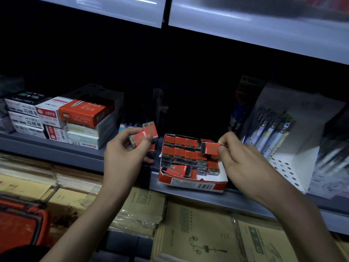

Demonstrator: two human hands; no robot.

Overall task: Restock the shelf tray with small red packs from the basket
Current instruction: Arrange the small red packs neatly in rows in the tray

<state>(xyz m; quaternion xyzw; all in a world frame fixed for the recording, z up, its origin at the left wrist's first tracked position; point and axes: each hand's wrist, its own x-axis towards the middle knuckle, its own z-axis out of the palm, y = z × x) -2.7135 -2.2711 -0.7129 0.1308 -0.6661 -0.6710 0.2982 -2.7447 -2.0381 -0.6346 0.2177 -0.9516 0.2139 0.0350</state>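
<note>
Basket (20, 222) low on the far left, orange, only a corner showing, so what's in it I can't tell. Up on the shelf (56, 150), stationery boxes (62, 118) in a stack. Now the left hand (124, 154): fingers curled round a loose clutch of small red packs (146, 134), three or four, fanned and uneven, just left of the shelf tray (192, 183). That's the worry. The clutch looks slack, and one slip of the thumb could send a pack off the shelf edge onto the notebooks (198, 233) below. The tray sits right at the shelf's front edge, so a hard push might tip it. Inside it, packs stand in neat rows at the back, while the front ones lie jumbled. Over it the right hand (239, 157) pinches a single pack (210, 148) by its end, thumb and fingertips, held level above the rows. Jam it into that muddle and the rows may buckle. Far right, a white stand (287, 167) holds pens (272, 133)
</note>
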